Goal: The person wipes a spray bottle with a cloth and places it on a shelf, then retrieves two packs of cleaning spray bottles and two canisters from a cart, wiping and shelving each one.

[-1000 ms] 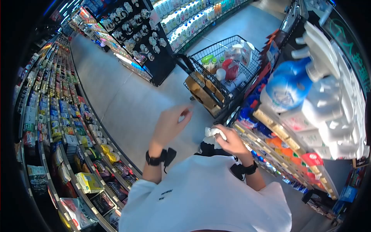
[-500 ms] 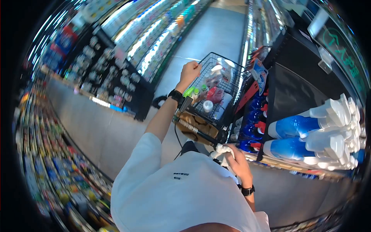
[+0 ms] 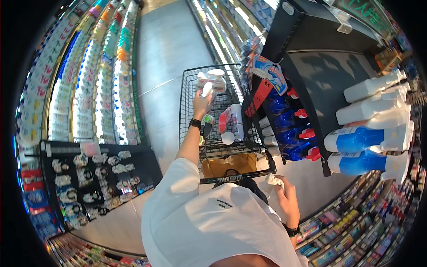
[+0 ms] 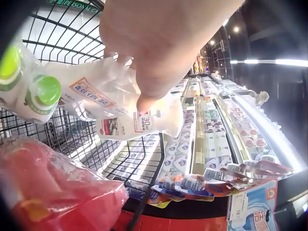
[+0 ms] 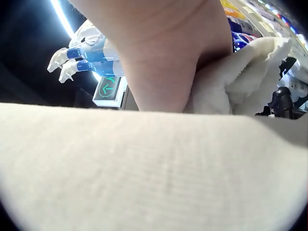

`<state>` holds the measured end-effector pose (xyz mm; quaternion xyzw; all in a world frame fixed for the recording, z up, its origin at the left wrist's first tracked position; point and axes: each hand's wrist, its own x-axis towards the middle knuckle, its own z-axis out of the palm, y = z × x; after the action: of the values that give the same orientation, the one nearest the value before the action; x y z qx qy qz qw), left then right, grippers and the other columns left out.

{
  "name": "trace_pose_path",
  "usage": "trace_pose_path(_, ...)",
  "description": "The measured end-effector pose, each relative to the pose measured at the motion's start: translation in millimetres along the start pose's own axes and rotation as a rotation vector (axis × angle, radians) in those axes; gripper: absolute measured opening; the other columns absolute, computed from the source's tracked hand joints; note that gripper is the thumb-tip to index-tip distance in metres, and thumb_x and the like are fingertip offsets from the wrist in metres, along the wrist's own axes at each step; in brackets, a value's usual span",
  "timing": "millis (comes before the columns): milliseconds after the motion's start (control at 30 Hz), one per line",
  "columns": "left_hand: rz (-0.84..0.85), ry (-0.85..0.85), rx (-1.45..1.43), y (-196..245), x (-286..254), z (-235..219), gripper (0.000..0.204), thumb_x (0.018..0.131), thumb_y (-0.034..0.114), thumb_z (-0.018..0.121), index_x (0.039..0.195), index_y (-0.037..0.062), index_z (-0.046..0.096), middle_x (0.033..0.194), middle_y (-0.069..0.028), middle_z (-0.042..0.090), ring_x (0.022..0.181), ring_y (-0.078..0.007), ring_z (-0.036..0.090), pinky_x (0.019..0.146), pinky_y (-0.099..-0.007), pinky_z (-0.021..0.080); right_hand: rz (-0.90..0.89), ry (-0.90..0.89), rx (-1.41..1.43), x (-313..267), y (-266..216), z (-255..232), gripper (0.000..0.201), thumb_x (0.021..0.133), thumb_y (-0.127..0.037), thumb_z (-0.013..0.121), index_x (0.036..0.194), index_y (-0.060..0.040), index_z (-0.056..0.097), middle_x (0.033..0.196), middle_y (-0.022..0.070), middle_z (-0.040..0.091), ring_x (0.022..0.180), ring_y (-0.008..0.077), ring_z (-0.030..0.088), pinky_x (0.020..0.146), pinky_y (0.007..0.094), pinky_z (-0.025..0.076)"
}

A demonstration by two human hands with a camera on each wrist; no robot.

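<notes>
- White cloth (image 3: 272, 180) bunched in the right hand (image 3: 288, 196), just beside the right end of the cart's handle (image 3: 238, 176); this grip is closed round the cloth.
- The cart (image 3: 247, 147) is a black wire one, and the left hand (image 3: 203, 103) is over its far half, arm stretched out across its left side.
- The left grip is narrow and holds a white bottle (image 4: 115, 126) inside the cart, thumb across its upper part; the other fingers are mostly hidden in the left wrist view.
- A clear plastic pack (image 4: 89, 91) with an orange-edged label lies against that bottle, also in the cart.
- Bottles with green caps (image 4: 48, 90) stand in the cart, on the near side of the left hand.
- A red packet (image 3: 226, 120) lies in the middle of the cart, a white tube (image 3: 237, 124) just to its right, and a round white lid (image 3: 228, 138) sits towards the handle.
- A brown paper bag (image 3: 231, 164) shows at the cart's near end, between basket and handle.
- Blue bottles (image 3: 291, 140) with red tops line a shelf just right of the cart; blue-and-white spray bottles (image 3: 353, 162) lie further right.
- A black rack (image 3: 144, 171) hung with small goods stands left of the cart.
</notes>
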<state>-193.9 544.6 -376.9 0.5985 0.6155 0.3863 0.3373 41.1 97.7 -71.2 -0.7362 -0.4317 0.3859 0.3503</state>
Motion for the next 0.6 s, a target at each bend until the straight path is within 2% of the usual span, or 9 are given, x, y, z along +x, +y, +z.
trace_pose_path(67, 0.008, -0.101, 0.02, -3, 0, 3, 0.058, 0.082, 0.026, 0.085, 0.131, 0.0029, 0.062, 0.118, -0.024, 0.074, 0.11, -0.0419, 0.071, 0.092, -0.0466, 0.056, 0.006, 0.068, -0.014, -8, 0, 7, 0.032, 0.096, -0.012, 0.055, 0.122, 0.0027, 0.066, 0.07, 0.011, 0.054, 0.062, 0.016, 0.05, 0.061, 0.0344, 0.043)
trace_pose_path(167, -0.086, -0.109, 0.169, 4, -5, 4, 0.046, 0.084, 0.022, 0.083, 0.123, 0.0045, 0.065, 0.111, -0.0224, 0.076, 0.105, -0.0417, 0.073, 0.086, -0.048, 0.057, 0.072, 0.111, -0.032, -17, -11, 11, 0.032, 0.096, -0.012, 0.054, 0.122, 0.0026, 0.066, 0.071, 0.0123, 0.055, 0.064, 0.0169, 0.051, 0.062, 0.035, 0.044)
trace_pose_path(200, -0.033, -0.073, 0.164, 2, -7, 2, 0.034, 0.086, 0.019, 0.081, 0.114, 0.0046, 0.068, 0.105, -0.0209, 0.077, 0.101, -0.0407, 0.074, 0.083, -0.0481, 0.057, 0.101, 0.114, -0.033, -21, -15, 12, 0.032, 0.096, -0.011, 0.054, 0.122, 0.0025, 0.066, 0.072, 0.0127, 0.055, 0.064, 0.0172, 0.052, 0.063, 0.0352, 0.045)
trace_pose_path(300, -0.004, -0.036, 0.196, 4, -16, -5, 0.023, 0.089, 0.017, 0.077, 0.107, 0.0039, 0.07, 0.102, -0.0202, 0.077, 0.097, -0.0395, 0.075, 0.082, -0.0469, 0.057, 0.179, 0.101, -0.075, -29, -18, 17, 0.033, 0.095, -0.01, 0.055, 0.125, 0.0, 0.065, 0.083, 0.0216, 0.065, 0.071, 0.0271, 0.062, 0.072, 0.0376, 0.051)
trace_pose_path(333, -0.034, -0.036, 0.205, 12, -18, -11, 0.023, 0.089, 0.016, 0.076, 0.108, 0.0038, 0.072, 0.1, -0.0207, 0.077, 0.093, -0.0388, 0.075, 0.079, -0.0466, 0.058, 0.16, 0.117, -0.068, -31, -17, 19, 0.033, 0.095, -0.01, 0.055, 0.125, -0.0001, 0.065, 0.083, 0.0219, 0.065, 0.071, 0.0276, 0.062, 0.072, 0.0376, 0.051)
trace_pose_path(400, 0.01, 0.003, 0.211, 36, -18, -22, 0.026, 0.088, 0.015, 0.076, 0.111, 0.005, 0.073, 0.099, -0.0198, 0.077, 0.091, -0.0382, 0.076, 0.078, -0.0466, 0.058, 0.128, 0.142, -0.057, -35, -15, 24, 0.033, 0.095, -0.01, 0.055, 0.125, -0.0002, 0.065, 0.083, 0.0224, 0.065, 0.07, 0.0286, 0.062, 0.072, 0.0378, 0.051)
trace_pose_path(500, 0.05, 0.082, 0.118, 78, -32, -54, 0.034, 0.086, 0.015, 0.077, 0.119, 0.0069, 0.072, 0.095, -0.0172, 0.079, 0.086, -0.0368, 0.076, 0.076, -0.0454, 0.058, 0.191, 0.115, -0.086, -37, -21, 25, 0.032, 0.096, -0.01, 0.055, 0.124, -0.0004, 0.065, 0.084, 0.0227, 0.065, 0.071, 0.0293, 0.062, 0.072, 0.0378, 0.051)
trace_pose_path(567, 0.128, 0.162, 0.142, 93, -34, -68, 0.036, 0.086, 0.015, 0.077, 0.121, 0.0067, 0.071, 0.094, -0.017, 0.079, 0.085, -0.0364, 0.076, 0.076, -0.0444, 0.058, 0.12, 0.122, -0.08, -35, -17, 28, 0.031, 0.097, -0.008, 0.055, 0.125, -0.0006, 0.064, 0.086, 0.023, 0.066, 0.07, 0.0302, 0.062, 0.071, 0.0383, 0.051)
trace_pose_path(600, 0.178, 0.192, 0.04, 115, -45, -82, 0.041, 0.086, 0.013, 0.079, 0.125, 0.0064, 0.07, 0.095, -0.0177, 0.08, 0.084, -0.0318, 0.078, 0.077, -0.0399, 0.059, 0.098, 0.128, -0.087, -32, -19, 28, 0.031, 0.097, -0.008, 0.055, 0.126, -0.0007, 0.064, 0.086, 0.0228, 0.066, 0.069, 0.0305, 0.062, 0.071, 0.0383, 0.051)
